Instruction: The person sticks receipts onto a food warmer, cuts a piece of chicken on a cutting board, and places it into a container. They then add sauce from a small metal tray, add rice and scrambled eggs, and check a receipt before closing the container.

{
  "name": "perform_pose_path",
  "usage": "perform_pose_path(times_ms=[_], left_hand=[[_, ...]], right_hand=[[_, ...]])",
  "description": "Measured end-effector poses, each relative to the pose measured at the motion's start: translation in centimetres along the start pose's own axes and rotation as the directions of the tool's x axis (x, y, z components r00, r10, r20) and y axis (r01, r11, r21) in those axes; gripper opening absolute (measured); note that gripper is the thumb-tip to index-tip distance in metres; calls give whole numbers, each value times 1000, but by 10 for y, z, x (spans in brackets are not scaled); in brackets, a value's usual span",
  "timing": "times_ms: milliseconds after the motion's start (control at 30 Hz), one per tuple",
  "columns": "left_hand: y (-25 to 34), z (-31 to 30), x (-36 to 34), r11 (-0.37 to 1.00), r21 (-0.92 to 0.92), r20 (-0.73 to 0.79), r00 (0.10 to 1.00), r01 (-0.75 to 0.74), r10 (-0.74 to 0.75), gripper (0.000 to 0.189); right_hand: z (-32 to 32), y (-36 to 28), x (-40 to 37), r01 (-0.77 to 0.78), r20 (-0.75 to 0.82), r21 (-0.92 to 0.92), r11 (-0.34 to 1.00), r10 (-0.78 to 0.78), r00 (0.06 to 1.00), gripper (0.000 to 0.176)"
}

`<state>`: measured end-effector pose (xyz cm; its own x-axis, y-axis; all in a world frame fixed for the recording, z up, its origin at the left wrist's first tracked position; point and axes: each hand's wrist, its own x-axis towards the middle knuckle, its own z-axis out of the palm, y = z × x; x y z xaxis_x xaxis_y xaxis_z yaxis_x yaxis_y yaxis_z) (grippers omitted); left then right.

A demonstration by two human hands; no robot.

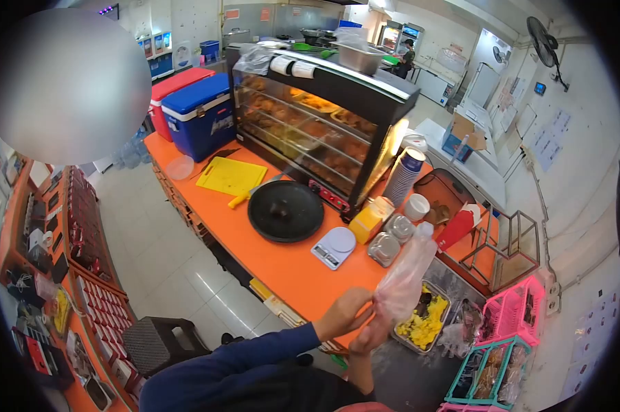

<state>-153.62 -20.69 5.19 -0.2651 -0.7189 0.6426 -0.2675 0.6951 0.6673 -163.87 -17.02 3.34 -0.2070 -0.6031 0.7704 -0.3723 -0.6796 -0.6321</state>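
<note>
My left hand (pixel 345 314) and my right hand (pixel 370 335) are close together at the lower middle, fingers closed on the lower end of a thin, pinkish clear plastic bag (pixel 400 285). The bag stretches up and to the right from my fingers. Just right of my hands, partly behind the bag, a metal tray (pixel 448 309) holds yellow food (pixel 423 326) with some dark pieces. A white kitchen scale (pixel 334 247) lies on the orange counter (pixel 275 264) above my hands, beside glass jars (pixel 384 248).
A black round plate (pixel 286 211), a yellow cutting board (pixel 231 176) and a knife (pixel 240 200) lie left of the scale. Behind stands a lit glass food cabinet (pixel 303 130). Pink and teal baskets (pixel 488 374) are at right. A person (pixel 406 58) stands far back.
</note>
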Motion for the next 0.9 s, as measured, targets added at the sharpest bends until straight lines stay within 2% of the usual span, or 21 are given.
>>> perform_pose_path(times_ms=[33,67,133,167,200,233,267,300,367,400,433,467,533,600,633,700,767,800,833,867,900], left_hand=[[2,-29,3,999,-9,-124,992,-36,34,36],[3,-60,3,998,-10,-244,968,-69,64,34],[7,-126,-10,998,-10,-246,968,-61,57,32],[7,-157,-18,997,-17,-251,965,-77,70,30],[5,-189,-26,998,-23,-239,970,-62,55,30],[3,-221,-38,990,96,-253,960,-100,121,28],[-1,-249,-52,968,212,-263,946,-135,190,27],[-8,-276,-69,972,202,-266,948,-123,175,27],[-22,-326,-97,939,336,-378,923,70,67,29],[-28,-346,-105,937,339,-385,921,90,50,29],[-34,-368,-114,897,417,-414,909,146,45,28],[-39,-388,-127,845,490,-440,898,214,28,26],[-53,-420,-147,761,554,-434,897,337,-81,21],[-72,-443,-166,623,639,-442,878,452,-183,12],[-77,-453,-173,609,640,-456,870,469,-191,12],[-84,-466,-189,383,753,-480,844,536,-237,13],[-99,-466,-212,325,749,-532,816,578,-226,14],[-112,-462,-228,470,571,-703,696,673,-143,16],[-130,-461,-240,612,373,-843,531,697,-91,19],[-149,-463,-246,599,370,-844,527,710,-103,19],[-171,-466,-250,600,210,-847,450,772,-282,19]], right_hand=[[28,-6,4,-6,7,1,1000,6,1000,55],[61,-14,9,66,-130,257,964,-34,991,54],[118,-42,8,90,-244,428,899,19,970,43],[143,-60,8,23,-220,365,931,62,974,35],[170,-80,10,-104,-46,424,899,136,990,32],[195,-95,11,-239,133,459,856,200,971,29],[223,-104,8,-152,184,304,940,98,978,30],[252,-110,4,-39,258,150,988,-1,966,31],[308,-120,-17,340,310,-16,940,-318,896,30],[340,-128,-28,37,413,200,979,-118,903,34],[364,-134,-37,-126,517,269,955,-33,855,35],[382,-138,-44,-212,625,291,933,-18,780,37],[418,-142,-58,-295,798,291,910,-60,600,40],[459,-141,-76,-335,894,274,901,-109,435,42],[480,-139,-87,-337,921,264,904,-132,367,44],[518,-132,-107,-329,951,244,912,-159,265,47],[556,-120,-130,-384,967,225,895,-158,198,50],[574,-109,-144,-591,974,217,777,-128,189,56],[592,-98,-157,-764,979,203,613,-99,181,63],[610,-89,-167,-967,988,154,201,-32,151,76],[630,-89,-166,-983,996,74,165,29,80,99]])
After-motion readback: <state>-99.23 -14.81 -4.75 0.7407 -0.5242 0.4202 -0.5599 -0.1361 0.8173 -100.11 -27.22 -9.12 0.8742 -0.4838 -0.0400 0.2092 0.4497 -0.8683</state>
